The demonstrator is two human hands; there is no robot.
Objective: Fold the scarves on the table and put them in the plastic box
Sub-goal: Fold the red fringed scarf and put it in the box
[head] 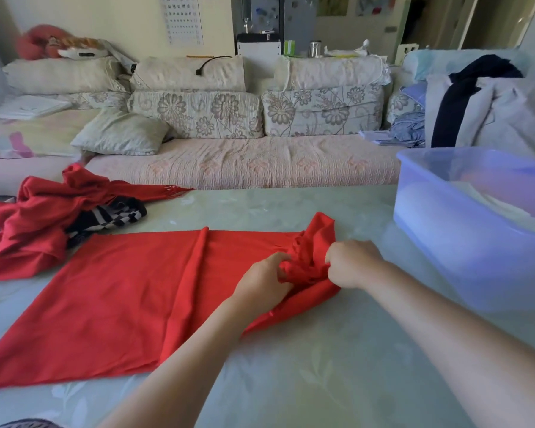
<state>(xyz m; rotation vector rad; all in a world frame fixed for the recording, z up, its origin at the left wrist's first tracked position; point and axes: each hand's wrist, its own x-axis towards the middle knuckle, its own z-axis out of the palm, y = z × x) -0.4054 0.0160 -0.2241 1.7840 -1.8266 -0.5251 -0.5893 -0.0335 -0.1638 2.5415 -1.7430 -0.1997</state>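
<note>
A red scarf [130, 291] lies spread mostly flat across the pale green counter [291, 381], one long crease running through its middle. Its right end is bunched into a crumpled wad, and both hands work there. The left hand [264, 281] has its fingers [280, 262] curled into the gathered cloth, gripping the bunch from the left side. The right hand [352, 264] grips the same wad from the right, its fingers tucked into the red folds so that only the knuckles show. The two hands sit close together with the crumpled end between them.

At the far left of the counter a second red scarf [34, 217] lies in a loose heap, its fringe pointing right, and a black-and-white striped scarf [112, 216] is tangled partly under it. The heap touches the far left corner of the spread scarf.

The translucent blue plastic box [464, 230] stands on the right side of the counter, near the hands but apart from them; something pale lies inside it. Beyond the counter stretches a sofa [244, 162] with floral cushions.
</note>
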